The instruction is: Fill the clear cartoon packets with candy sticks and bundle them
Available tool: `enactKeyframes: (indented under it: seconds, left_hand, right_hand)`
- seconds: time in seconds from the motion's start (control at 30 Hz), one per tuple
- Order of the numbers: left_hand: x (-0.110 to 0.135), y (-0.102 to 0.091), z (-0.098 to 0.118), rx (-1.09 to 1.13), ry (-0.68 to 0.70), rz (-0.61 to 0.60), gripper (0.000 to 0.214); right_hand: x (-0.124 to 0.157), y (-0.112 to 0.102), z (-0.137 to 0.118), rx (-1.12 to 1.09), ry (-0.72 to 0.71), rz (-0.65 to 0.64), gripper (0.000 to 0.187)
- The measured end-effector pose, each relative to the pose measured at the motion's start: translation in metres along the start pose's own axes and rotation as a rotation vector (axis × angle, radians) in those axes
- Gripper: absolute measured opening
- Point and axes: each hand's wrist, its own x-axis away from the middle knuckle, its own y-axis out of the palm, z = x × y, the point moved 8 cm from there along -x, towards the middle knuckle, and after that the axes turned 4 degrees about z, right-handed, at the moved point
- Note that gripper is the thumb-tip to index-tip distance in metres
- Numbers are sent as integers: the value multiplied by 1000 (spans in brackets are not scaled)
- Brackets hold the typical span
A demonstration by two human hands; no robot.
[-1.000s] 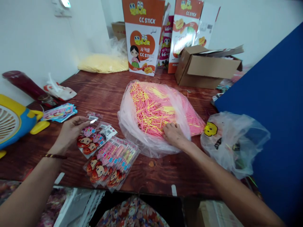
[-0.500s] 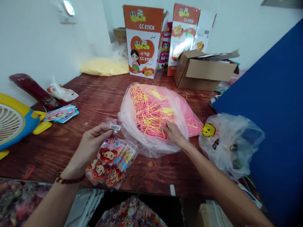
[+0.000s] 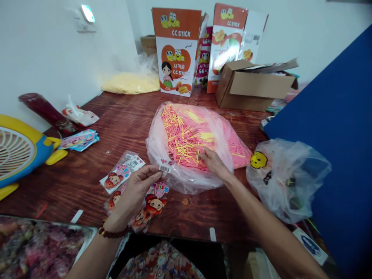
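My left hand [image 3: 135, 192] pinches a small clear printed packet [image 3: 157, 199] by its barcoded top edge. The packet shows a red-haired cartoon figure and hangs just in front of the big plastic bag [image 3: 154, 137]. Thin pink and yellow sticks [image 3: 184, 135] fill that bag, whose mouth faces me. Inside the mouth, at its right side, my right hand [image 3: 214, 162] has its fingers closed on a few of the sticks; how many is hidden. More of the printed packets [image 3: 117, 178] lie on the table, partly behind my left hand.
A yellow and blue fan [image 3: 26, 153], a dark red bottle [image 3: 43, 110], a tissue pack [image 3: 81, 115] and blue cards [image 3: 83, 139] stand or lie left. At the back are cartons [image 3: 176, 50] and an open brown box [image 3: 255, 87]. Right, a clear bag [image 3: 287, 174] sits by a blue panel [image 3: 337, 116].
My left hand has moved right, toward the bag of sticks, with one packet, and other packets now show on the table at left. My right hand stays in the sticks.
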Motion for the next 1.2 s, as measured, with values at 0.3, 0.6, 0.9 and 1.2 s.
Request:
enactKeyframes:
  seconds: [0.3,0.6,0.9,1.2]
  left_hand:
    - [4,21,-14,26,-32,-72,11]
    - [4,22,-16,32,-44,-55,14]
    - [7,22,-20,19,-67,-32,17]
    - [7,22,-19,25,-66,-47,15]
  right_hand:
    - [8,4,-3,-375,65,80,20]
    - [27,27,10,-581,290,-38,31]
    - [15,14,7,-211,154,68,37]
    - [24,19,-4,-425,116,11,28]
